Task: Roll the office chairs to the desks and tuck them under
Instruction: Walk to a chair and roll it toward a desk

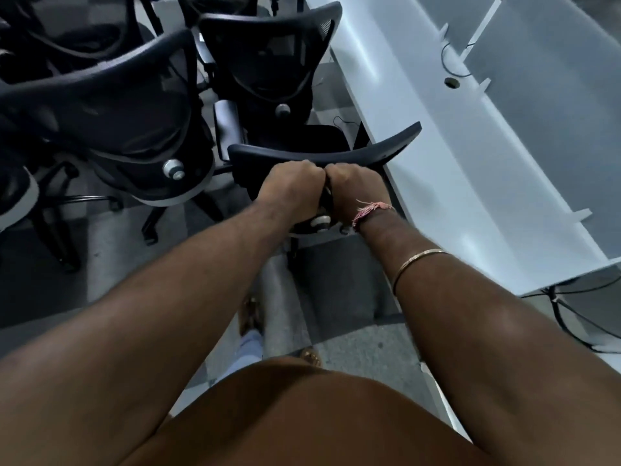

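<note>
A black mesh office chair (386, 148) stands right in front of me, its backrest top edge curving toward the white desk (447, 169) on the right. My left hand (289, 188) and my right hand (353, 188) grip the top of that backrest side by side, knuckles touching. The chair's seat (319, 136) points at the desk edge and lies partly beneath it; its base is mostly hidden by my arms.
Several other black mesh chairs crowd the left and far side, the nearest (111, 122) and one behind (268, 55). White partitions (537, 105) divide the desk. Cables (571, 317) hang below the desk end at right. Grey carpet floor (336, 290) lies underfoot.
</note>
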Available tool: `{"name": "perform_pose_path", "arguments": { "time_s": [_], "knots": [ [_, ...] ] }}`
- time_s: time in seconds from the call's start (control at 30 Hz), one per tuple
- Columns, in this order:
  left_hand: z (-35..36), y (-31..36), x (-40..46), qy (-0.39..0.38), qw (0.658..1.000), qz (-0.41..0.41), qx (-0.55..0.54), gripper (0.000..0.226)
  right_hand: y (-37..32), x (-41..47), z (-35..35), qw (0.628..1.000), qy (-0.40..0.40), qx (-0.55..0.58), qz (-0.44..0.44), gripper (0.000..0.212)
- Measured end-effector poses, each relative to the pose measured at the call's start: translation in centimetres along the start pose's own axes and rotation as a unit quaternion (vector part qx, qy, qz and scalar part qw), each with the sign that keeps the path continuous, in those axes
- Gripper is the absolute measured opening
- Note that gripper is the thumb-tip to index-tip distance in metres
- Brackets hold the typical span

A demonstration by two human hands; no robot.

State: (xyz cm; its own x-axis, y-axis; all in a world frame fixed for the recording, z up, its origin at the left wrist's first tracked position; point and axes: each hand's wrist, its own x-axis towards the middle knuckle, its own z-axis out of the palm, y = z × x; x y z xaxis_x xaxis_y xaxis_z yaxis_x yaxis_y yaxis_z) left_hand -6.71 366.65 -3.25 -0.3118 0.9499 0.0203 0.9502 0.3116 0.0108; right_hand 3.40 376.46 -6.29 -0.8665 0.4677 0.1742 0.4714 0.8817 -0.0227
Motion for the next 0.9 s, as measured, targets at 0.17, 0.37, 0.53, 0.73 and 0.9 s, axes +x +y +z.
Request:
{"name": "perform_pose_path", "arguments": {
  "time_s": [0.17,0.37,0.53,0.73,0.9],
  "knots": [
    [2.5,-3.1,6.4,0.019,0.998,0.042,-0.037,0.024,2.5,5.5,2.1,0.999,-0.01,0.003,0.034,0.019],
    [6.5,-6.1,11.8,-0.04,0.993,0.083,-0.08,0.031,3.6,9.7,5.4,0.993,-0.103,0.006,0.051,0.027],
    [8.2,-6.7,13.5,-0.099,0.984,0.11,-0.098,0.018,3.9,10.9,7.3,0.987,-0.133,-0.05,0.073,0.014],
    [8.5,-7.3,13.1,-0.115,0.98,0.148,-0.062,0.022,2.0,10.8,6.4,0.967,-0.196,-0.121,0.11,0.008],
    [8.1,-8.2,10.6,-0.123,0.98,0.147,-0.052,0.03,-0.9,9.5,6.0,0.965,-0.192,-0.134,0.115,0.009]
  ]
}}
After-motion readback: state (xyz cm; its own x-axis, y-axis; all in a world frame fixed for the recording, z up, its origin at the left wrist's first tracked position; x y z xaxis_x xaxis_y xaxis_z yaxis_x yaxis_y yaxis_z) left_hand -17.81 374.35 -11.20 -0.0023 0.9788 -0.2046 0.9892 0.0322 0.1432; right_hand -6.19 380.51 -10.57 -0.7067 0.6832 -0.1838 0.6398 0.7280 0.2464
